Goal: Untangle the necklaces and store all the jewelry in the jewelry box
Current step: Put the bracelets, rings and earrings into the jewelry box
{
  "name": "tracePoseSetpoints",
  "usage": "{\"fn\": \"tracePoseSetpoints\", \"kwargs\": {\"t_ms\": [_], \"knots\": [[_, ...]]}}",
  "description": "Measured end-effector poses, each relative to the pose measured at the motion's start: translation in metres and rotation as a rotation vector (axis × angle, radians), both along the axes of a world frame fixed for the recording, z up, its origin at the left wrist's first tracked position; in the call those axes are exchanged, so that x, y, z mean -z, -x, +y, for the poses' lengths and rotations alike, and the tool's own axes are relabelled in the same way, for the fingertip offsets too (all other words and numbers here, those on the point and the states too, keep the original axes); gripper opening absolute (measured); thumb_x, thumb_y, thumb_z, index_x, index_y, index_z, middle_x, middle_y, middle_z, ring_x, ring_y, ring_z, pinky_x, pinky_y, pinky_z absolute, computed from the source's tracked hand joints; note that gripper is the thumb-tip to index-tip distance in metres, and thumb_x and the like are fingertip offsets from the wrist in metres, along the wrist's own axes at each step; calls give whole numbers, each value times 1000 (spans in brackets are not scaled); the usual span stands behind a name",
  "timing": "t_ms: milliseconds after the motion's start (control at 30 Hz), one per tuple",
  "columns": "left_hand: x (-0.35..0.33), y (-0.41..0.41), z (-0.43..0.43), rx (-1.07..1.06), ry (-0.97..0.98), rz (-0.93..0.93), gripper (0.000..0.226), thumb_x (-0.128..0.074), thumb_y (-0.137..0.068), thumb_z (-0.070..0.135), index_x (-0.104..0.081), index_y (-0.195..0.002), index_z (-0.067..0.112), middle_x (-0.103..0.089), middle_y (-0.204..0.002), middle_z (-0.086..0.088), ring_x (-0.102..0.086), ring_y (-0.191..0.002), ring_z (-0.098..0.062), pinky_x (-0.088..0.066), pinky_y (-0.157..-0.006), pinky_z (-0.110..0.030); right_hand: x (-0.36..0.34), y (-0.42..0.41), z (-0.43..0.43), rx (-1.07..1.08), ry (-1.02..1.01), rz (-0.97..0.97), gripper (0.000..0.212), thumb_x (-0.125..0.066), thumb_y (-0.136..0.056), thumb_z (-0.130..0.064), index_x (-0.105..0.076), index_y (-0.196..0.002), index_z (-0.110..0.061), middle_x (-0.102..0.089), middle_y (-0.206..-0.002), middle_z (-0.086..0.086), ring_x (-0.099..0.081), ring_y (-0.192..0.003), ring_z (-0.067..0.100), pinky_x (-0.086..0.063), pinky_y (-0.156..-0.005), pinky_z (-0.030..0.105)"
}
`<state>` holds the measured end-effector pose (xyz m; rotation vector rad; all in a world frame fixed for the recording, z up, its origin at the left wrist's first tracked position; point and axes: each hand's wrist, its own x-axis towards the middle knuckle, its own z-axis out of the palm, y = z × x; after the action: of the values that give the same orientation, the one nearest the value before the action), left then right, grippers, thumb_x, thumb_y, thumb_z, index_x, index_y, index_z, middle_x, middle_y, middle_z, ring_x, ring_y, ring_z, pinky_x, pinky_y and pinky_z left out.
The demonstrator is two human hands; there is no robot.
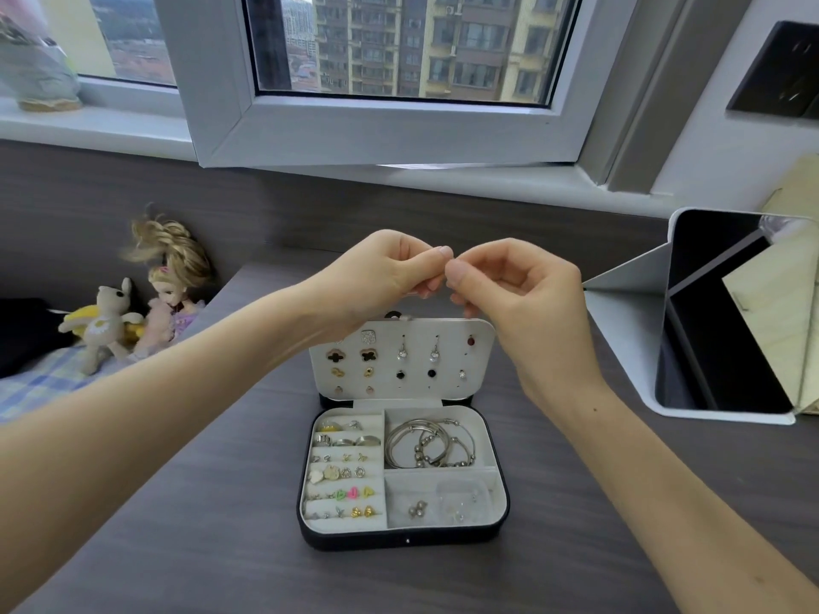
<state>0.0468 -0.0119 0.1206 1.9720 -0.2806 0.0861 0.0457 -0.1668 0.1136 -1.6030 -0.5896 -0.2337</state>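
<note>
While the left hand [390, 277] and right hand [518, 294] pinch, fingertips meeting, a jewelry piece too fine to make out above the open jewelry box [310, 527] on the bench [212, 480], untangling seems under way, and the next move calls for gentle teasing apart.

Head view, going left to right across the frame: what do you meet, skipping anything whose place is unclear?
Plush toy → doll → left hand → right hand → white case. The hands pinch a small item between them, too tiny to identify. The jewelry box is left out: it spans both hands' width.
</note>
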Motion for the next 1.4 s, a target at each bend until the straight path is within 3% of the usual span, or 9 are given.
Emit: {"fn": "tracePoseSetpoints", "kwargs": {"t_ms": [133,267,400,533,700,867,967,1100,1400], "knots": [[0,-1,0,8,-24,-13,45,-43,-100,27,-52,-57,14,-44,-52,9,-37,-56,-7,-36,-65,-19,1,-2,3,30,-33,19,3,-68,-85,-8,-65,-83,-9,-66,-69,-5,-62,-65,4,-47,-61,16],[1,-1,1,-15,-21,-13,44,-44,-99,31,-54,-59,15,-45,-54,10,-39,-57,-7,-35,-68,-25,4,-5,4,85,-19,-43,23,-72,-78,0,-58,-88,-16,-64,-77,1,-62,-71,8,-49,-67,16],[-1,0,-1,-15,-20,-4,45,-44,-99,30,-52,-57,16,-43,-53,9,-36,-57,-8,-33,-68,-27,8,-3,4,141,44,-243,29,-70,-75,7,-56,-88,-15,-62,-79,0,-61,-75,11,-49,-70,19],[-2,0,-2,-25,2,15,46,-44,-99,28,-51,-55,17,-40,-55,5,-33,-57,-10,-31,-72,-33,14,-3,4,228,124,-458,21,-68,-75,9,-59,-86,-7,-60,-78,-2,-56,-75,7,-47,-72,18],[0,-1,1,-27,-67,-42,43,-42,-100,31,-50,-61,15,-42,-56,10,-35,-62,-16,-32,-68,-30,26,5,-15,263,92,-396,16,-72,-76,2,-61,-81,-9,-63,-78,-3,-60,-74,9,-48,-72,19],[4,-9,-4,-82,-196,-111,43,-42,-100,33,-49,-62,15,-46,-57,9,-39,-48,0,-33,-50,-10,64,9,-37,277,179,-296,13,-75,-74,3,-68,-78,-8,-66,-75,-2,-61,-72,6,-48,-70,17],[6,-16,-4,-108,-219,-105,43,-43,-100,34,-52,-62,17,-53,-60,10,-48,-56,0,-38,-56,-11,75,4,-34,262,202,-276,12,-75,-73,1,-69,-75,-9,-66,-74,-2,-61,-72,7,-50,-67,23],[8,-20,-2,-136,-234,-63,43,-43,-99,37,-51,-61,19,-52,-56,11,-45,-56,-3,-36,-53,-12,83,-4,-27,253,192,-299,9,-74,-73,2,-69,-72,-5,-66,-73,0,-61,-72,9,-50,-66,29],[5,-22,0,-145,-176,40,43,-44,-99,36,-50,-61,16,-48,-55,11,-39,-44,1,-31,-52,-17,87,-7,-20,281,195,-418,11,-74,-73,8,-68,-70,-1,-66,-74,3,-61,-73,9,-52,-68,25]]}}
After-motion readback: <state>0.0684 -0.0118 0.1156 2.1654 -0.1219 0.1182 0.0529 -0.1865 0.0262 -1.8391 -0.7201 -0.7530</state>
